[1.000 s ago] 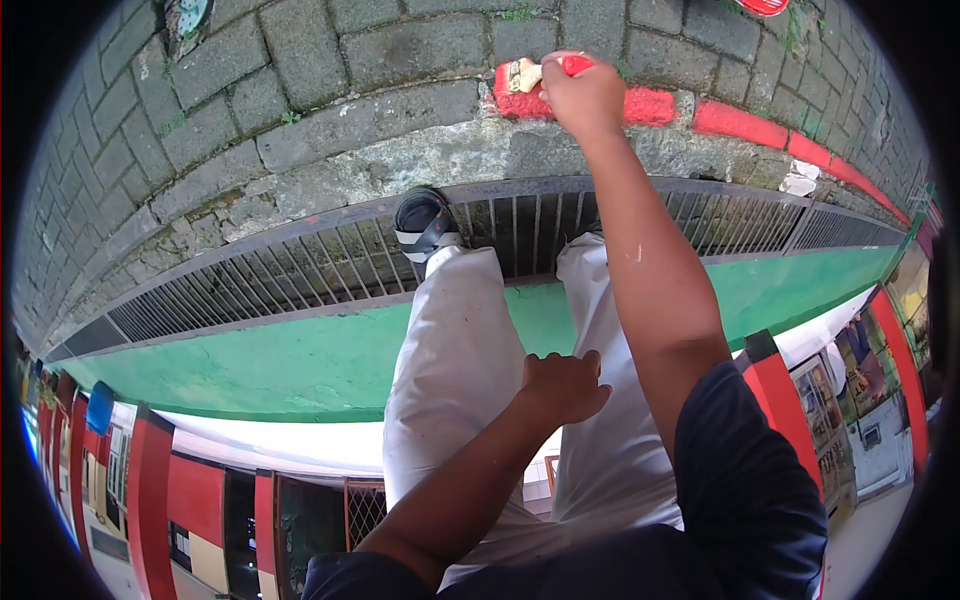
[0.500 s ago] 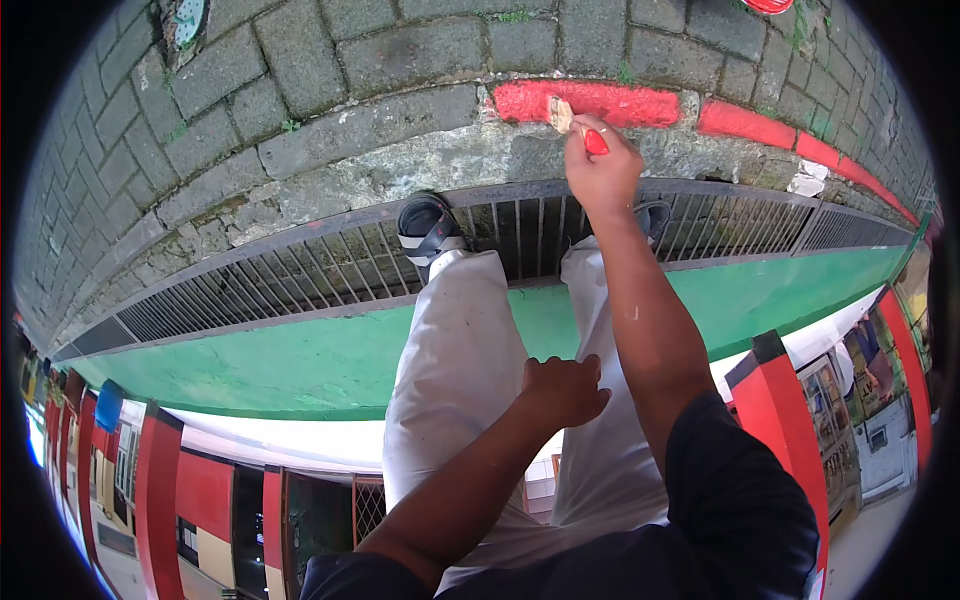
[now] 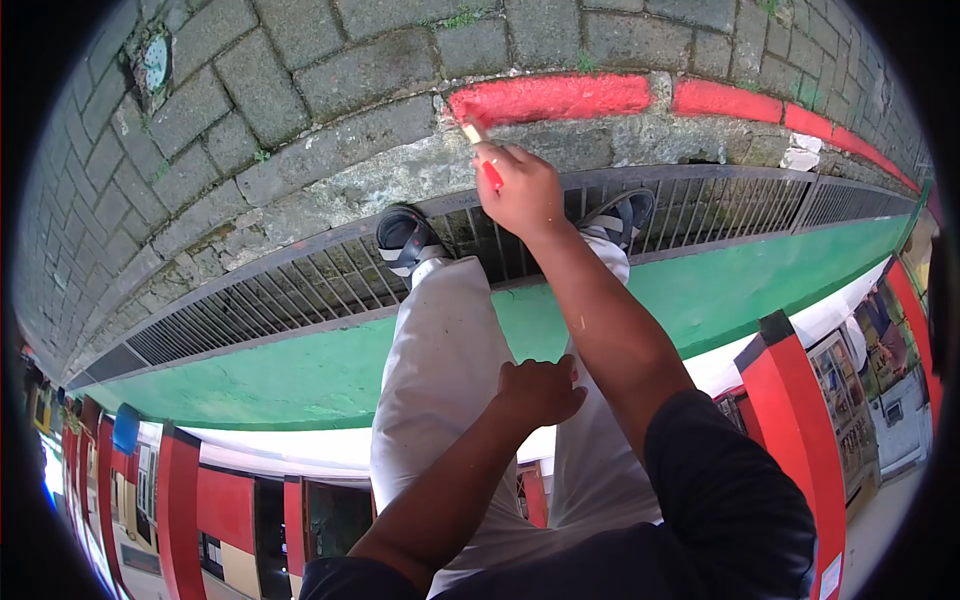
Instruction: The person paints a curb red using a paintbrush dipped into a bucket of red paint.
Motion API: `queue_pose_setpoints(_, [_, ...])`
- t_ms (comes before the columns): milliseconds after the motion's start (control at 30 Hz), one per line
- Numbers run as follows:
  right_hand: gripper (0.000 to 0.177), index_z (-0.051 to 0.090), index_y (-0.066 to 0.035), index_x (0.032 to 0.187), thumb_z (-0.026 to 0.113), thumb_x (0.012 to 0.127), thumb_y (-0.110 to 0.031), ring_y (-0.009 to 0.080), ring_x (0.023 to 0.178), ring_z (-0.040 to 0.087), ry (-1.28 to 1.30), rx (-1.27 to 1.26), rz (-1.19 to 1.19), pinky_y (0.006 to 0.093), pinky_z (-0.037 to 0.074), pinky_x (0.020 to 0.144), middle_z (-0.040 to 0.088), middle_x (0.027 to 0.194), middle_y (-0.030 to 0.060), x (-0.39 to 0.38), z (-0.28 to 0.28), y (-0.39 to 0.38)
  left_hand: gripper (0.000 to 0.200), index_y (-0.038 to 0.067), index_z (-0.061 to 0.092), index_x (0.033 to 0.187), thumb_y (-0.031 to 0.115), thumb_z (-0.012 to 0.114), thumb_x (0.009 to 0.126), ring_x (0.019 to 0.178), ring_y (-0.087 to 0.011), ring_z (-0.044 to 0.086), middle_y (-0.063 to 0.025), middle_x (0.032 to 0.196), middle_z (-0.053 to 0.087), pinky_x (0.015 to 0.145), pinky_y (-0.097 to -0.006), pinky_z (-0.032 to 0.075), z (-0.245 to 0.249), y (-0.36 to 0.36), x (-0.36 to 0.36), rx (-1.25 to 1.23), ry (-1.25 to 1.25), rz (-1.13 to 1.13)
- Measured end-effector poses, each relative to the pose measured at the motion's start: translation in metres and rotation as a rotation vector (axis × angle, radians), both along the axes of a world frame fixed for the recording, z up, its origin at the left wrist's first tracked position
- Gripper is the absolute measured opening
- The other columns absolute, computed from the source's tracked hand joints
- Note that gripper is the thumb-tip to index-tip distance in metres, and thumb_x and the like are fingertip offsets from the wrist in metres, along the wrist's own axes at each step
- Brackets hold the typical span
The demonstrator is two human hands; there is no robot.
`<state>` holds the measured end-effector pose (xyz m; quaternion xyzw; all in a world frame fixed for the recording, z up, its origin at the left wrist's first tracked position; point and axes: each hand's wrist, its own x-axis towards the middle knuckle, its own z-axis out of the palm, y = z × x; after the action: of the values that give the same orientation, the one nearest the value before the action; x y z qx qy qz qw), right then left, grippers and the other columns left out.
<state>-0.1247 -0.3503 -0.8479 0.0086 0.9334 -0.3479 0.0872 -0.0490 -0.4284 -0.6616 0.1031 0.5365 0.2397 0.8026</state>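
Observation:
My right hand (image 3: pixel 520 190) is closed round a paintbrush (image 3: pixel 473 131) with a red handle and pale bristles. The bristle end meets the lower left end of a red-painted curb stone (image 3: pixel 550 98). To its left, the adjoining curb stone (image 3: pixel 350 140) is bare grey. My left hand (image 3: pixel 543 392) is curled into a loose fist in front of my knees, with nothing visible in it; its palm side is hidden.
A metal drain grate (image 3: pixel 330 262) runs under my sandals (image 3: pixel 405 238), beside a green strip of floor (image 3: pixel 250 385). Grey pavers (image 3: pixel 265 80) lie beyond the curb. More red curb stones (image 3: pixel 728 101) continue right. Red pillars (image 3: pixel 795 430) and a blue bin-like object (image 3: pixel 126 428) stand behind me.
My right hand and the paintbrush have moved left and slightly closer to me, from the middle of the red stone to its left end. My left hand stays curled. The view has shifted slightly.

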Motion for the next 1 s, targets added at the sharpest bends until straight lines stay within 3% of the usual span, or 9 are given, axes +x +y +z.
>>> queue_pose_setpoints(100, [0.02,0.069,-0.011,0.102,0.072,0.083,-0.014,0.0342,0.07,0.067,-0.052,-0.185,-0.02,0.0414,0.055,0.064,0.067,0.079,0.0113,-0.006,0.006,-0.016,0.042,0.017,0.056,0.125,0.044,0.051,0.094,0.112,-0.0291,0.064,-0.0097,0.112,0.07,0.096,-0.0485,0.042,-0.005,0.004,0.011,0.007,-0.02,-0.039])
queue_pose_setpoints(200, [0.017,0.072,-0.007,0.099,0.07,0.084,-0.014,0.0373,0.079,0.07,0.13,0.004,-0.332,0.0424,0.057,0.07,0.072,0.089,0.0156,-0.01,-0.01,0.062,0.042,0.019,0.055,0.127,0.045,0.049,0.094,0.113,-0.029,0.063,-0.0088,0.111,0.07,0.096,-0.0476,0.042,-0.008,0.002,0.013,-0.003,-0.04,-0.061])
queue_pose_setpoints(300, [0.022,0.073,-0.002,0.107,0.071,0.087,-0.011,0.0218,0.079,0.073,0.16,0.148,-0.595,0.0319,0.056,0.071,0.074,0.09,0.0157,0.003,0.008,0.183,0.039,0.019,0.059,0.122,0.046,0.05,0.094,0.108,-0.0282,0.065,-0.0086,0.107,0.072,0.095,-0.047,0.044,-0.012,0.002,0.019,-0.056,-0.005,-0.034])
queue_pose_setpoints(367, [0.02,0.072,0.001,0.109,0.068,0.091,-0.009,0.0175,0.079,0.071,0.012,-0.1,-0.804,0.0299,0.055,0.072,0.074,0.089,0.0128,0.014,0.057,0.231,0.037,0.018,0.063,0.114,0.047,0.053,0.094,0.104,-0.0277,0.067,-0.0089,0.104,0.072,0.093,-0.0459,0.046,-0.015,-0.002,0.03,-0.106,0.097,0.039])
queue_pose_setpoints(500, [0.019,0.071,0.001,0.109,0.068,0.092,-0.006,0.0112,0.078,0.067,-0.004,0.075,-0.437,0.0256,0.053,0.072,0.072,0.092,0.0108,0.059,0.158,0.284,0.038,0.011,0.068,0.094,0.049,0.06,0.093,0.092,-0.0286,0.069,-0.0103,0.095,0.072,0.083,-0.0421,0.052,-0.028,-0.017,0.064,-0.201,0.322,0.309])
queue_pose_setpoints(667, [0.019,0.07,0.002,0.11,0.067,0.092,-0.004,0.0139,0.082,0.068,-0.107,0.034,-0.528,0.0271,0.053,0.075,0.072,0.093,0.0116,0.085,0.273,0.278,0.057,0.007,0.066,0.077,0.061,0.059,0.091,0.072,-0.0357,0.068,-0.0167,0.071,0.066,0.068,-0.0459,0.052,0.03,-0.054,0.039,-0.319,0.536,0.606])
queue_pose_setpoints(767, [0.02,0.069,0.002,0.111,0.067,0.092,-0.005,0.0148,0.081,0.068,-0.055,0.044,-0.524,0.0281,0.054,0.074,0.071,0.095,0.012,0.097,0.312,0.271,0.065,0.005,0.065,0.076,0.067,0.054,0.091,0.072,-0.0376,0.067,-0.0179,0.071,0.066,0.067,-0.0461,0.051,0.07,-0.098,0.016,-0.43,0.604,0.538])
queue_pose_setpoints(867, [0.021,0.069,0.002,0.113,0.064,0.095,-0.007,0.0128,0.079,0.067,0.034,0.091,-0.516,0.0279,0.055,0.071,0.07,0.097,0.0123,0.108,0.345,0.272,0.067,0.006,0.067,0.087,0.07,0.047,0.092,0.087,-0.0428,0.066,-0.0214,0.085,0.07,0.078,-0.049,0.052,0.103,-0.151,-0.005,-0.579,0.642,0.361])
queue_pose_setpoints(1000, [0.022,0.067,0.002,0.116,0.062,0.097,-0.007,0.0127,0.08,0.066,0.023,0.03,-0.843,0.0266,0.054,0.071,0.07,0.098,0.0114,0.128,0.374,0.287,0.065,0.009,0.068,0.104,0.069,0.046,0.092,0.104,-0.0443,0.064,-0.0244,0.103,0.07,0.089,-0.0497,0.051,0.105,-0.215,-0.021,-0.659,0.712,0.258])
